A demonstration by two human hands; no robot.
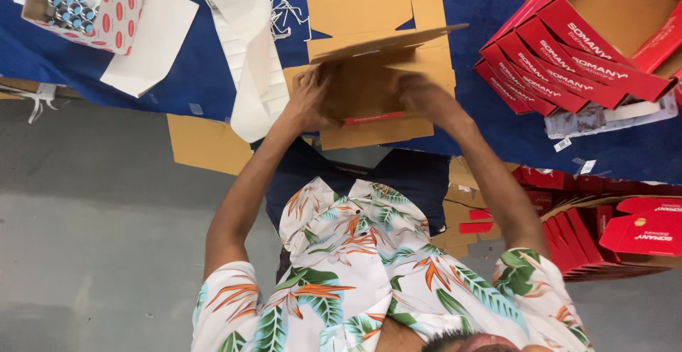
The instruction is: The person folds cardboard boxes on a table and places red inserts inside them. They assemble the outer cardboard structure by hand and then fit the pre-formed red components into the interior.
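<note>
- Two hands work a half-folded cardboard box (pixel 369 85) that lies on the blue counter (pixel 483 11) in front of the person. The left hand (pixel 309 100) is curled over the box's left wall, fingers pressed on the panel.
- The right hand (pixel 423 95) rests on the box's right side, its fingers tucked into the fold, so I cannot tell how far it is closed.
- One raised flap (pixel 387 43) stands loose above both hands. With uneven pressure it may spring back or crease off its score line.
- Loose white paper sheets (pixel 249 53) lie just beside the left hand, and an elbow or the box could drag them off the counter's edge.
- The stack of red boxes (pixel 561 68) sits near the right forearm and leans. A wide swing could knock it.
- Hidden: the box's underside, most fingertips, and whatever lies under the flap. The carton of small metal cans (pixel 67 0) is cut off at the top left corner.
</note>
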